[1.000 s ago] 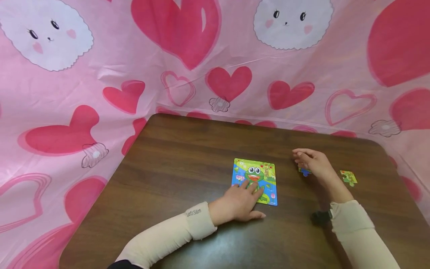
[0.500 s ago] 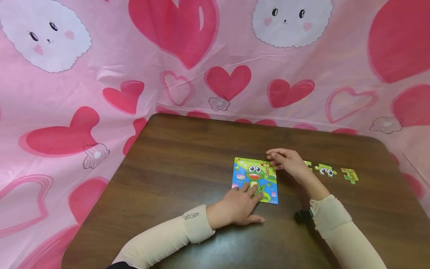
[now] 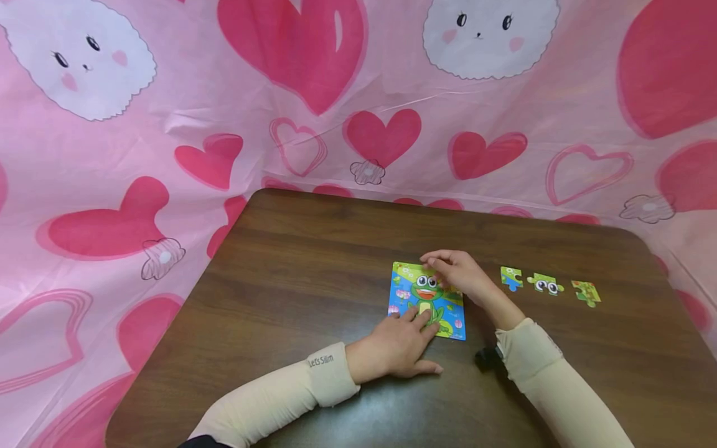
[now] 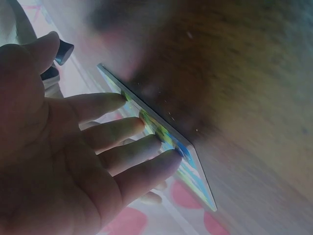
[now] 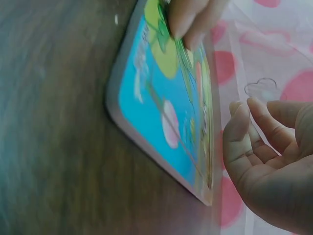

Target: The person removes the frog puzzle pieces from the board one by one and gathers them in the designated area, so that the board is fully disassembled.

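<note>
A frog jigsaw puzzle [image 3: 399, 283] on a flat board lies on the brown table. My left hand [image 3: 404, 345] rests on its lower part with fingers spread; in the left wrist view the fingertips touch the picture beside the board's edge [image 4: 168, 129]. Over the puzzle's top right is my right hand [image 3: 462, 274], thumb and fingers loosely bent. Nothing shows between those fingers in the right wrist view, where the hand [image 5: 269, 166] hangs past the board [image 5: 156, 112]. Part of the picture is hidden under both hands.
To the right lie three loose puzzle pieces: a green and blue one [image 3: 510, 278], one with frog eyes [image 3: 544, 284] and one with a tree [image 3: 585, 292]. A pink heart-patterned cloth [image 3: 330, 149] hangs behind the table [image 3: 291, 267].
My right hand has moved left from the loose pieces to the top of the puzzle, uncovering the green and blue piece and the frog-eyes piece. The left hand stays in place.
</note>
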Demonstrator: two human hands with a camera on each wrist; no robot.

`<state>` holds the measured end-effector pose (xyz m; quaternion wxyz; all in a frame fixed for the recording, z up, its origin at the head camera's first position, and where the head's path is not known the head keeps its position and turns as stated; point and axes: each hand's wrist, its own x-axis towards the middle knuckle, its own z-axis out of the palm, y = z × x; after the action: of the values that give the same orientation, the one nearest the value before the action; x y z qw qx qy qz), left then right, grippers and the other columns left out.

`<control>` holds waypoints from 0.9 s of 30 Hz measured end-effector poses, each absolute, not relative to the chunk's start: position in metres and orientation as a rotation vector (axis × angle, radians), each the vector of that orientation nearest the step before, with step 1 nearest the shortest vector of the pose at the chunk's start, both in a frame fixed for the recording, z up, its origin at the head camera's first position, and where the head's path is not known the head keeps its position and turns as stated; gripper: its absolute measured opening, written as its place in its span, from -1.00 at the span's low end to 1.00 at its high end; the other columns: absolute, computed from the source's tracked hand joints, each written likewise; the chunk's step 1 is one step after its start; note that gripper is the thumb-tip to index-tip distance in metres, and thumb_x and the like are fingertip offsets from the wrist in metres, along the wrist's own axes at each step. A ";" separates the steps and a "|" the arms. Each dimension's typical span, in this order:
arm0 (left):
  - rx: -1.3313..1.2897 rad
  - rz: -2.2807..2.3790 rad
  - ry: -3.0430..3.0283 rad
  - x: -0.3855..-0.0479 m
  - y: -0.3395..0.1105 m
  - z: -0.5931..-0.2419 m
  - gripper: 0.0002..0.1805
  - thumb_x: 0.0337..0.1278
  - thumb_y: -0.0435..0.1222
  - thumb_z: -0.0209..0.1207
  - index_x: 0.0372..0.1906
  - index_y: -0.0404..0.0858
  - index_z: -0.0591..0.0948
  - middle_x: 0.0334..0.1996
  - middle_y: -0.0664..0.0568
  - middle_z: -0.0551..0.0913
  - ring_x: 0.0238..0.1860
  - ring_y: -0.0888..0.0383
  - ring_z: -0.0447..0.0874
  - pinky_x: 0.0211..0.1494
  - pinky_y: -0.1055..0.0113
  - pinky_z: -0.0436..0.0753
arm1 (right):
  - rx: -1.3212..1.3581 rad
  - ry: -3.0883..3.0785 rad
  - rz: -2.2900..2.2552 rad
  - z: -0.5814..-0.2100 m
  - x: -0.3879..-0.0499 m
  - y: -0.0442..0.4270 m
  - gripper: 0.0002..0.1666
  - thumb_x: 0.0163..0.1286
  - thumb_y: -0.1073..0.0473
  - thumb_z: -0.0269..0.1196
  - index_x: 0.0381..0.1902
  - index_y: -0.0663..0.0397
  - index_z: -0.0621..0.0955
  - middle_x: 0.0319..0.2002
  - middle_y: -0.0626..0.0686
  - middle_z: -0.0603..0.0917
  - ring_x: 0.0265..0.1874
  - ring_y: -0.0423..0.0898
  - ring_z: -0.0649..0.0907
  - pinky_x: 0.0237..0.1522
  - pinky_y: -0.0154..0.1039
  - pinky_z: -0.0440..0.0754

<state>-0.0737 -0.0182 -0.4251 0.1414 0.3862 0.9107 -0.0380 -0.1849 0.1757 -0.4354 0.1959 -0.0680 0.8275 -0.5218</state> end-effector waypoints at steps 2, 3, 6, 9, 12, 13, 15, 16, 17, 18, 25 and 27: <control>1.118 -0.115 2.630 -0.074 -0.018 -0.425 -0.13 0.30 0.44 -0.14 0.56 0.06 0.28 0.58 0.07 0.23 0.57 0.01 0.23 0.37 0.08 0.55 | -0.201 2.313 -1.458 -0.436 -0.184 0.172 -0.52 0.62 -0.02 0.08 0.26 0.16 0.59 0.09 0.27 0.68 -0.27 0.02 0.64 -0.25 -0.23 0.68; 1.118 -0.116 2.630 -0.074 -0.018 -0.426 -0.13 0.30 0.44 -0.14 0.56 0.06 0.28 0.58 0.07 0.23 0.57 0.01 0.23 0.37 0.08 0.55 | -0.204 2.305 -1.464 -0.436 -0.183 0.170 -0.52 0.61 -0.02 0.08 0.26 0.17 0.59 0.08 0.28 0.68 -0.27 0.02 0.65 -0.25 -0.23 0.70; 1.120 -0.121 2.629 -0.074 -0.017 -0.425 -0.13 0.30 0.44 -0.13 0.56 0.06 0.28 0.58 0.08 0.23 0.57 0.01 0.23 0.38 0.07 0.54 | -0.206 2.267 -1.486 -0.437 -0.181 0.164 -0.52 0.62 0.00 0.07 0.28 0.19 0.57 0.08 0.29 0.67 -0.26 -0.01 0.69 -0.26 -0.23 0.73; 1.124 -0.115 2.626 -0.074 -0.017 -0.426 -0.14 0.30 0.43 -0.11 0.56 0.07 0.28 0.58 0.08 0.23 0.57 0.02 0.23 0.38 0.07 0.54 | -0.186 2.228 -1.511 -0.439 -0.179 0.160 -0.53 0.63 0.02 0.06 0.29 0.20 0.56 0.09 0.29 0.67 -0.28 -0.05 0.73 -0.30 -0.22 0.74; 1.135 -0.109 2.622 -0.074 -0.017 -0.426 -0.14 0.30 0.43 -0.11 0.55 0.07 0.28 0.58 0.08 0.24 0.57 0.02 0.23 0.38 0.08 0.55 | -0.161 2.203 -1.514 -0.442 -0.178 0.157 -0.54 0.64 0.04 0.04 0.29 0.19 0.55 0.08 0.26 0.67 -0.33 -0.10 0.73 -0.34 -0.24 0.73; 1.137 -0.106 2.620 -0.074 -0.017 -0.426 -0.14 0.31 0.42 -0.11 0.56 0.06 0.28 0.58 0.09 0.24 0.57 0.02 0.23 0.37 0.08 0.55 | -0.159 2.198 -1.512 -0.443 -0.178 0.156 -0.55 0.64 0.06 0.04 0.29 0.20 0.55 0.07 0.25 0.68 -0.35 -0.11 0.72 -0.35 -0.25 0.73; 1.143 -0.101 2.619 -0.074 -0.017 -0.426 -0.14 0.31 0.42 -0.10 0.55 0.06 0.28 0.57 0.08 0.25 0.57 0.02 0.23 0.36 0.08 0.56 | -0.155 2.196 -1.507 -0.445 -0.177 0.154 -0.57 0.64 0.08 0.04 0.28 0.19 0.56 0.06 0.23 0.69 -0.38 -0.12 0.70 -0.37 -0.26 0.72; 1.144 -0.098 2.620 -0.074 -0.018 -0.426 -0.14 0.31 0.42 -0.09 0.55 0.06 0.29 0.57 0.09 0.25 0.57 0.03 0.23 0.36 0.09 0.56 | -0.156 2.199 -1.502 -0.446 -0.176 0.153 -0.58 0.64 0.09 0.05 0.28 0.19 0.56 0.05 0.22 0.69 -0.38 -0.13 0.70 -0.37 -0.26 0.72; 1.146 -0.091 2.621 -0.075 -0.018 -0.426 -0.15 0.31 0.41 -0.08 0.55 0.06 0.29 0.57 0.09 0.26 0.56 0.03 0.24 0.36 0.10 0.56 | -0.162 2.202 -1.498 -0.446 -0.176 0.152 -0.58 0.64 0.09 0.05 0.28 0.20 0.56 0.04 0.21 0.70 -0.39 -0.13 0.69 -0.37 -0.27 0.71; 1.147 -0.085 2.619 -0.075 -0.018 -0.426 -0.15 0.31 0.41 -0.08 0.55 0.06 0.30 0.57 0.09 0.26 0.56 0.03 0.24 0.37 0.11 0.56 | -0.161 2.205 -1.495 -0.447 -0.176 0.151 -0.58 0.63 0.10 0.05 0.27 0.20 0.57 0.03 0.20 0.70 -0.39 -0.14 0.69 -0.37 -0.27 0.71; 1.146 -0.060 2.613 -0.077 -0.020 -0.425 -0.18 0.34 0.38 -0.07 0.54 0.05 0.32 0.57 0.06 0.26 0.56 0.02 0.26 0.38 0.18 0.55 | -0.175 2.239 -1.474 -0.450 -0.174 0.149 -0.60 0.61 0.10 0.09 0.22 0.21 0.61 -0.01 0.19 0.71 -0.34 -0.14 0.68 -0.29 -0.30 0.75; 1.142 -0.064 2.619 -0.077 -0.020 -0.424 -0.18 0.33 0.38 -0.07 0.53 0.05 0.33 0.56 0.06 0.28 0.56 0.01 0.26 0.36 0.17 0.56 | -0.200 2.220 -1.483 -0.449 -0.173 0.150 -0.59 0.62 0.11 0.08 0.23 0.26 0.59 0.02 0.22 0.71 -0.30 -0.14 0.68 -0.23 -0.30 0.76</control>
<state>-0.0766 -0.0198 -0.4240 0.1413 0.3954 0.9073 -0.0222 -0.1735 0.1496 -0.4492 0.2301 -0.0725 0.8071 -0.5389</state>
